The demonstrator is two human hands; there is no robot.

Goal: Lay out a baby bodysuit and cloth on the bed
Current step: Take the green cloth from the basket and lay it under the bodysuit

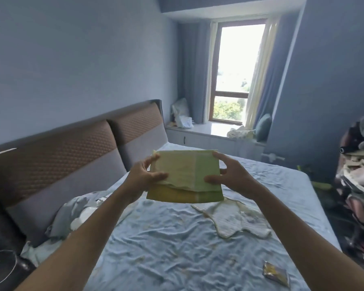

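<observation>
bed [177, 248] wrinkled, bodysuit [237, 219] flat | left hand [143, 177], right hand [231, 175] fingers pinch folded cloth [185, 175] aloft | unfold, spread beside bodysuit, clear of overlap

We see a folded green-and-yellow rectangular cloth [185, 176] held up in the air above the bed with the wrinkled light-blue patterned sheet [156, 244], roughly flat-on to us. Still folded in layers: upper pale-green layer overlaps a lower one with a yellow band along the bottom edge. We also see a small white short-sleeved baby bodysuit [237, 219] lying spread flat on the sheet, below and to the right of the cloth, apart from it.
</observation>
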